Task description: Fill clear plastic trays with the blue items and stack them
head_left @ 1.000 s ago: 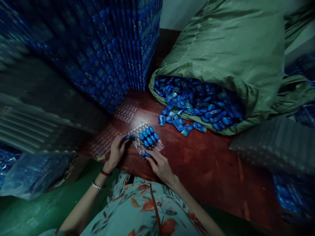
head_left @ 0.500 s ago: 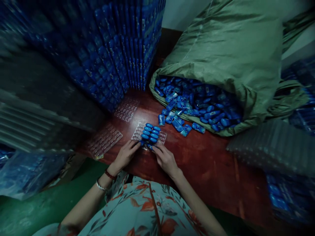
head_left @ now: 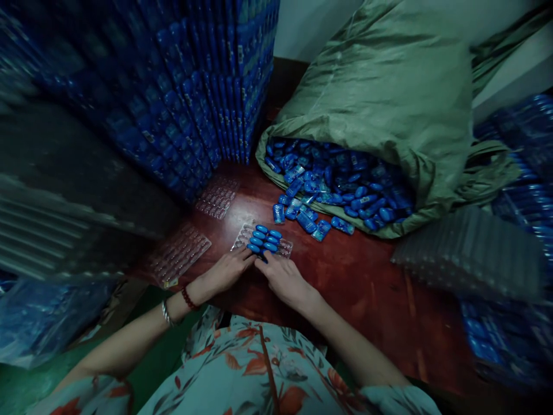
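A clear plastic blister tray (head_left: pixel 244 233) lies on the table before me, with several blue oval packets (head_left: pixel 261 237) set in two columns across its middle. My left hand (head_left: pixel 233 268) is at the near left of these columns, its fingers closed at the edge of a blue packet. From the right, my right hand (head_left: pixel 283 278) reaches in with bent fingers pressed on a blue packet at the near end. The fingertips of both hands nearly meet and partly hide the nearest packets.
Loose blue packets (head_left: pixel 307 219) spill from a large green sack (head_left: pixel 371 98) onto the red-brown table (head_left: pixel 345 282). Clear blister trays (head_left: pixel 184 253) lie at left. Tall stacks of filled blue trays (head_left: pixel 207 86) stand behind; clear tray stacks (head_left: pixel 470 253) stand at right.
My hands have come closer together over the near end of the columns, covering the dark blue packets that showed between them. The view has shifted slightly.
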`<act>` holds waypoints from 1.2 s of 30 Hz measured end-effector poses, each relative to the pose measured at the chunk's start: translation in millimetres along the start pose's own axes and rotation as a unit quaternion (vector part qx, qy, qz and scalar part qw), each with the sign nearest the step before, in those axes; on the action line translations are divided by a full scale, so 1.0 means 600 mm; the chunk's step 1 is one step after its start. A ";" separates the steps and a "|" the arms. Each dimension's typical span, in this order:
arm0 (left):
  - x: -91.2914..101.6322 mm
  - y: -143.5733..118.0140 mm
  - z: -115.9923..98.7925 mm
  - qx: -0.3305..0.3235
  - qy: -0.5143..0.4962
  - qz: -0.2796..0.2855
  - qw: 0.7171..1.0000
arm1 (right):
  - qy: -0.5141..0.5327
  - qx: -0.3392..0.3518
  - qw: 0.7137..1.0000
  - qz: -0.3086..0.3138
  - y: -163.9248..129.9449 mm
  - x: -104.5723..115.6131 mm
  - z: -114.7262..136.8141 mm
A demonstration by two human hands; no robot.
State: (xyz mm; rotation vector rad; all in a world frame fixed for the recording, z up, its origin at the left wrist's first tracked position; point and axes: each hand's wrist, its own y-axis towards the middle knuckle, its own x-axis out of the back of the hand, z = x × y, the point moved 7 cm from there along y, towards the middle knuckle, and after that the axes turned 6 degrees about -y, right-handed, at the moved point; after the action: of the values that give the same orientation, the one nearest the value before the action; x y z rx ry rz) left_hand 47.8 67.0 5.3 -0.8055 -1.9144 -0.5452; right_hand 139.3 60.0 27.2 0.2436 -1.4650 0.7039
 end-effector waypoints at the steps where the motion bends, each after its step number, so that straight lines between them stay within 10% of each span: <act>1: -0.001 -0.001 0.000 0.000 -0.007 -0.007 1.000 | 0.008 -0.008 1.000 0.011 0.000 -0.001 -0.004; 12: -0.026 -0.041 0.001 -0.005 -0.004 -0.203 0.979 | -0.032 -0.047 0.979 -0.195 -0.034 -0.040 -0.013; 17: 0.030 0.019 0.052 0.053 -0.099 -0.273 0.955 | 0.067 -0.218 0.920 -0.320 -0.055 -0.030 -0.149; 21: 0.039 0.162 0.134 0.148 -0.150 -0.196 0.958 | 0.005 -0.410 0.883 -0.228 -0.019 -0.036 -0.263; 26: -0.001 0.293 0.172 0.187 -0.126 -0.033 0.974 | -0.018 -0.409 0.892 -0.190 0.020 -0.039 -0.279; 32: -0.007 0.281 0.192 0.189 -0.159 -0.039 0.968 | 0.144 -0.332 0.892 -0.270 -0.020 -0.053 -0.252; 36: 0.015 0.210 0.223 0.229 -0.182 -0.090 0.952 | 0.390 -0.302 0.808 -0.322 -0.070 -0.077 -0.246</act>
State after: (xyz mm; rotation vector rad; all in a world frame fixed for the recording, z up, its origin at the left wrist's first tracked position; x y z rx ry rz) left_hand 56.4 244.6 -42.0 -0.4493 -2.3479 -0.0393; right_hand 286.8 96.1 -24.3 -0.0608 -0.6571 -0.2453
